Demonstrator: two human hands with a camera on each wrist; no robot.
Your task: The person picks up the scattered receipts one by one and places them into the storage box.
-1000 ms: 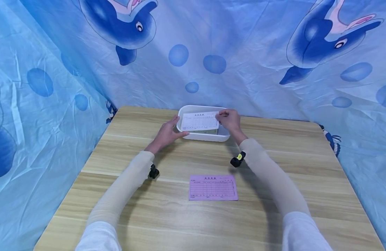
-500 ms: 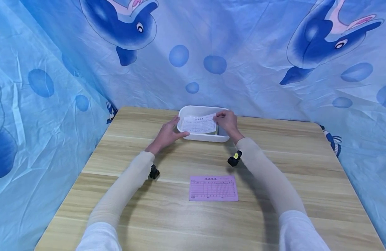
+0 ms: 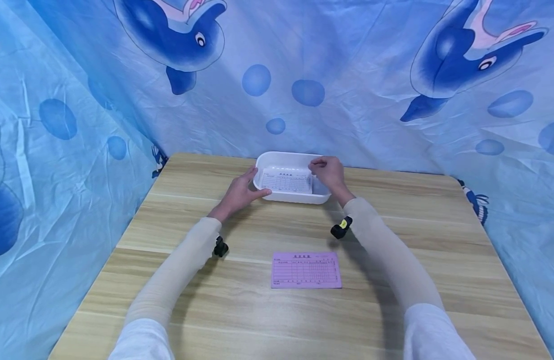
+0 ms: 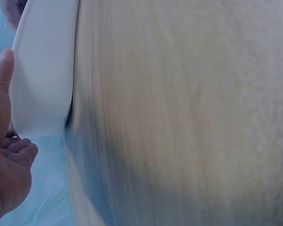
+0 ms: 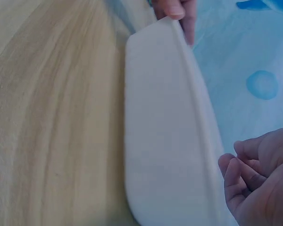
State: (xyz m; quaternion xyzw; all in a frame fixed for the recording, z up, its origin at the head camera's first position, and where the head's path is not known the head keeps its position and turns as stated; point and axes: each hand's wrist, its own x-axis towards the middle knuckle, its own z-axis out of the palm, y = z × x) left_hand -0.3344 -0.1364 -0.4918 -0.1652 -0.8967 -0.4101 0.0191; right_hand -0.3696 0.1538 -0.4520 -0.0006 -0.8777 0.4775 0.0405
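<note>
white slip (image 3: 287,181): lies inside the white tub (image 3: 289,196), far middle of the table (image 3: 394,210)
handling: likely thin, light, floppy; best pinched at a corner or edge
right hand (image 3: 329,172): fingers curled at the slip's right corner; pinch or just touching, cannot tell
left hand (image 3: 239,192): fingers relaxed, thumb against tub's left rim
tub contents: the slip; anything under it hidden
pink slip (image 3: 306,269): flat on table, near edge
</note>
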